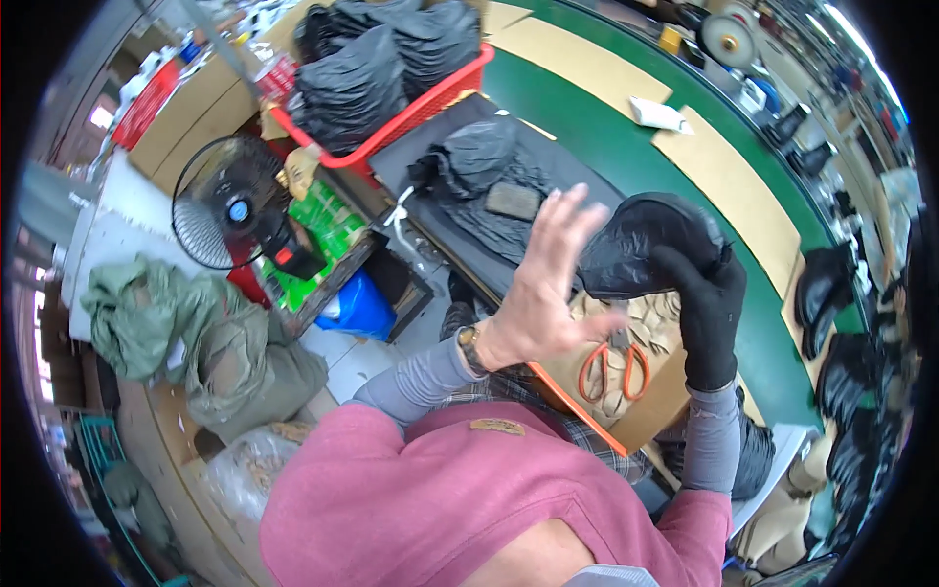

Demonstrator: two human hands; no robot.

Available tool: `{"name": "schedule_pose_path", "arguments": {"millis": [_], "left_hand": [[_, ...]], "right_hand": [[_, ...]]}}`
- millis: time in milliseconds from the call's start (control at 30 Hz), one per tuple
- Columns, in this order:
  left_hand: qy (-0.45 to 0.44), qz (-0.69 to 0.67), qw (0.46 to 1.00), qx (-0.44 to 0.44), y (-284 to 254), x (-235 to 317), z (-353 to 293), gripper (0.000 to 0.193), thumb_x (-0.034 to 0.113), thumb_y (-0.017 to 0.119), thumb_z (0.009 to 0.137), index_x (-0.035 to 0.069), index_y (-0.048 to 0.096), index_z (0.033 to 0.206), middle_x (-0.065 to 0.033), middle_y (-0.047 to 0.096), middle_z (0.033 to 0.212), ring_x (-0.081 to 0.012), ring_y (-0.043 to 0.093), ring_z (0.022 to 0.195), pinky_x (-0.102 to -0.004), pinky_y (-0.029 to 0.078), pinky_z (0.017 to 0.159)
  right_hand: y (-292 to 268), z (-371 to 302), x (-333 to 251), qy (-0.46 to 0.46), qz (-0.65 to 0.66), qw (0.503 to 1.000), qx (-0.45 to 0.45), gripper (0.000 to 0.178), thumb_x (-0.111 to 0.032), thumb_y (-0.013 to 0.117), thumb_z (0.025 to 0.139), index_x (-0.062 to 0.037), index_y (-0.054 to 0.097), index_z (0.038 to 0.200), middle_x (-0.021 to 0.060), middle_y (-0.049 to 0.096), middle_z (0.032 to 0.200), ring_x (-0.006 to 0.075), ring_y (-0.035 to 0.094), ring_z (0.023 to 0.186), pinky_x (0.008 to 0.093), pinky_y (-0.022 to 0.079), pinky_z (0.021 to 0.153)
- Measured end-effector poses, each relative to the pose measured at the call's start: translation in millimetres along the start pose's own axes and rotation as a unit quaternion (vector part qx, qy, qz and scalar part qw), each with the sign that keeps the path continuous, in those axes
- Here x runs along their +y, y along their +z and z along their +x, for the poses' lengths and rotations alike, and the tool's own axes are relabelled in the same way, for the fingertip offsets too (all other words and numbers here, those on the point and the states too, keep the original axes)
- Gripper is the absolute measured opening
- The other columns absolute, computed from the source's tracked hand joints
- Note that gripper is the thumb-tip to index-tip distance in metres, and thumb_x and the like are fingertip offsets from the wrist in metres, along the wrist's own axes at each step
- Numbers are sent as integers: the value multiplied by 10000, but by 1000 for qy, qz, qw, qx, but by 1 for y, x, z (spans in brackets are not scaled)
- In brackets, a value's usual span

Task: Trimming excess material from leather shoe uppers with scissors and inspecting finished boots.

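My right hand (710, 311), in a black glove, grips a black plastic-wrapped bundle (641, 249), rounded at its far end and shaped much like a shoe. What lies under the wrapping is hidden. My bare left hand (548, 293) is raised just left of the bundle with its fingers spread and nothing in them; a watch is on that wrist. Below both hands, orange-handled scissors (641, 374) lie in a cardboard box (657, 396) among crumpled tan pieces. Beyond my left hand, a grey block (514, 202) rests on loose black plastic (479, 152) on a dark board (572, 168).
A red basket (421, 110) full of black plastic-wrapped bundles stands at the far left. Left of me are a black fan (238, 210) and green cloth sacks (225, 357). A green conveyor-like table (587, 83) carries tan strips; black boots (824, 293) line its right side.
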State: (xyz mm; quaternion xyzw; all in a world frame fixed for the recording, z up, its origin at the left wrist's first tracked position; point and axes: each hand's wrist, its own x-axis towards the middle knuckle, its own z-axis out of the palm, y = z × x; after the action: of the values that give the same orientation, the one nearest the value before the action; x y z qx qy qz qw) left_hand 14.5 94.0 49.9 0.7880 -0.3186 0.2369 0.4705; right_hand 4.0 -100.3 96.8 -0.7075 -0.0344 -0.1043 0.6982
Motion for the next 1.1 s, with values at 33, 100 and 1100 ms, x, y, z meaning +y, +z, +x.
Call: {"name": "schedule_pose_path", "arguments": {"millis": [33, 100, 1100], "left_hand": [[40, 75, 996, -2, -5, 6, 3, 842, 340, 816, 725, 12, 406, 1382, -241, 350, 1453, -407, 395, 1316, -468, 346, 1081], [75, 150, 986, 12, -3, -2, 3, 736, 295, 840, 655, 33, 551, 1279, -226, 497, 1357, -398, 535, 1187, -443, 466, 984], [-216, 399, 859, -236, -88, -165, 67, 670, 508, 785, 666, 120, 664, 1200, -190, 696, 931, -304, 686, 838, -393, 524, 712]], "right_hand": [[8, 5, -5, 24, 26, 999, -30, 394, 32, 652, 810, 54, 586, 1198, 108, 669, 1119, 178, 642, 990, 321, 512, 888], [24, 11, -9, 46, 54, 995, -69, 379, 12, 645, 824, 51, 587, 1197, 105, 670, 1116, 177, 642, 982, 325, 509, 889], [-53, -60, 8, -82, -217, 971, 56, 422, -156, 756, 796, -16, 590, 1158, 113, 638, 1053, 207, 607, 967, 319, 473, 853]]}}
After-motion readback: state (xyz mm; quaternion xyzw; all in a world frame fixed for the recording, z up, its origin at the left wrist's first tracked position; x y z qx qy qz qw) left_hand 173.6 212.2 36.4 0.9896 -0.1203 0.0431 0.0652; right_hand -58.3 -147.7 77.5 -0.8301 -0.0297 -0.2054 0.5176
